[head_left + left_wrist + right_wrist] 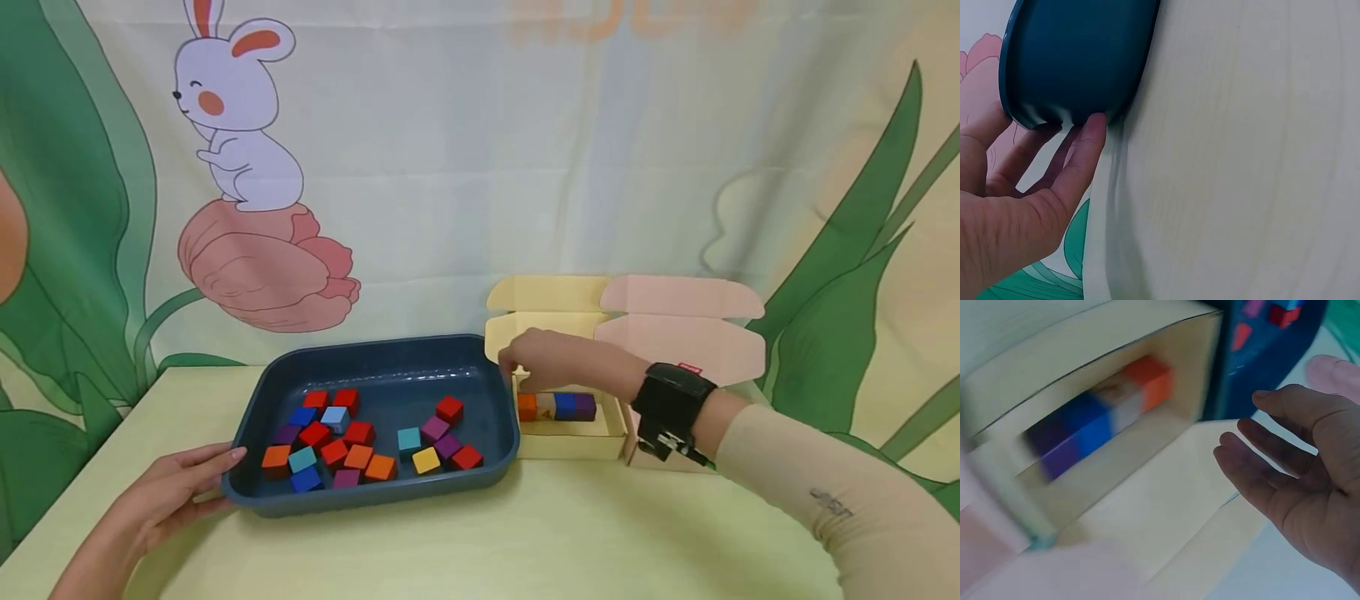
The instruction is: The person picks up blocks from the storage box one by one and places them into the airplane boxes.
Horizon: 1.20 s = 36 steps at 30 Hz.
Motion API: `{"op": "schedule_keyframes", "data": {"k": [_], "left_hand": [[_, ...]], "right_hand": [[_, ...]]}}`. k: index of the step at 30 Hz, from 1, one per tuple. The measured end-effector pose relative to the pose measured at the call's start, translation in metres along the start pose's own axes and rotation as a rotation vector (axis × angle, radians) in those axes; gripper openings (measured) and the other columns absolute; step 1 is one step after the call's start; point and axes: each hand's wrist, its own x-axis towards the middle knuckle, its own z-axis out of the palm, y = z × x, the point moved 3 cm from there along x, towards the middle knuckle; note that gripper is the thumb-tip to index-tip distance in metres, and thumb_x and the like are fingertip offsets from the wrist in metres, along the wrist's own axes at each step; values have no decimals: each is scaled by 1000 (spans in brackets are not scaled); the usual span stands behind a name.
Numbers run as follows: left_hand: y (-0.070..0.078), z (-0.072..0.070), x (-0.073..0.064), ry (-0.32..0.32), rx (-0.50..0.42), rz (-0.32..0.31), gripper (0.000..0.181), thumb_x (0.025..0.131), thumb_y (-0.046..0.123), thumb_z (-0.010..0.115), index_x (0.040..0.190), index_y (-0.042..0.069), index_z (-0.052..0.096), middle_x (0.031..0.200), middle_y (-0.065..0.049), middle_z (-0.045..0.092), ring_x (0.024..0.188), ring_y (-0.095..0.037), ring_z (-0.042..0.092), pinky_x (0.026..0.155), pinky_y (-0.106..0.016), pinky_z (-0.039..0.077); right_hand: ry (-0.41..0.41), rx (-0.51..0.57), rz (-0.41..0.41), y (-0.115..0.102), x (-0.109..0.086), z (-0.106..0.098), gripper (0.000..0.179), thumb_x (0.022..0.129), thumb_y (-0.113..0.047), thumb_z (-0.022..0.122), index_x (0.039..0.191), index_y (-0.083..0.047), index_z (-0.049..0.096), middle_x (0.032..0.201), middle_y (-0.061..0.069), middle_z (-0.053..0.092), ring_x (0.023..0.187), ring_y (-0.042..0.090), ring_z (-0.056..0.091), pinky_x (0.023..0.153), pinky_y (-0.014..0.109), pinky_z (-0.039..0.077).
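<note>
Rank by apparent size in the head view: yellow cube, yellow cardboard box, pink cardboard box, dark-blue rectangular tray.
1. Dark-blue rectangular tray
2. Yellow cardboard box and pink cardboard box: similar, both partly hidden, so unranked
3. Yellow cube

Tray [408,392] on table [525,542]; loose cubes [358,433] inside. At its 3 o'clock, mailer box [572,448], cube row [564,407] within; farther toward 3, second carton [697,342]. Backdrop [480,167] at 12.

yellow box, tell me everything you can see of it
The yellow box is folded cardboard by its look, open, upright on the table between the dark blue tray and the pink box. Its flapped lid stands raised behind. Inside, four cubes form a row: orange, pale patterned, blue, purple. The right hand hangs near its tray-side end.
</note>
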Motion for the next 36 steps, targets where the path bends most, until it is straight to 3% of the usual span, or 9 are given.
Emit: {"op": "schedule_keyframes", "data": {"k": [5,13,16,20,23,27,33,36], "left_hand": [[1,0,-1,-5,-16,5,61,101,29,67,147,-5,47,111,8,62,96,-11,67,88,-39,61],[3,-1,2,-85,31,-2,82,105,32,60,156,-14,15,122,3,62,100,-7,67,92,-42,60],[3,-2,2,-112,17,-21,82,105,31,59,156,-14,13,120,4,61,101,-6,67,93,-44,59],[4,-3,-1,-166,-11,-18,74,107,28,57,154,-15,20,116,4,64,102,-10,68,94,-44,59],[5,-3,-2,-199,-21,-4,69,107,23,55,153,-16,22,115,3,64,104,-12,68,94,-44,59],[6,-3,-2,-236,-11,13,73,108,19,53,153,-19,9,118,3,60,105,-11,66,94,-45,58],[6,-4,-2,-224,-24,6,67,108,18,54,153,-17,19,118,3,61,105,-12,66,94,-45,59],[7,-4,-2,-219,-10,7,72,108,19,53,154,-18,12,120,3,60,105,-10,66,94,-44,59]], "right_hand": [[17,15,-36,-33,47,-10,22,97,-9,67,118,-10,71,116,5,70,99,19,62,90,28,55],[-31,37,-127,-78,129,-12,30,100,-15,66,130,-12,68,124,1,68,110,14,60,93,21,52],[-58,19,-152,-92,157,-6,33,102,-13,64,135,-12,66,129,2,66,115,13,58,96,20,51],[-77,9,-164,-108,187,9,39,102,-15,64,141,-14,62,135,0,62,123,12,56,101,19,48],[-91,18,-144,-117,201,18,43,100,-18,68,142,-19,61,138,-4,60,123,10,54,101,18,47],[-122,35,-85,-125,207,21,45,95,-19,74,138,-24,63,132,-7,60,114,9,52,97,20,49],[-148,22,-38,-133,208,20,39,94,-16,76,131,-22,67,123,-7,61,109,10,52,91,21,51],[-147,9,-36,-136,208,21,34,93,-18,77,126,-21,69,118,-7,60,105,10,52,88,19,51]]}}
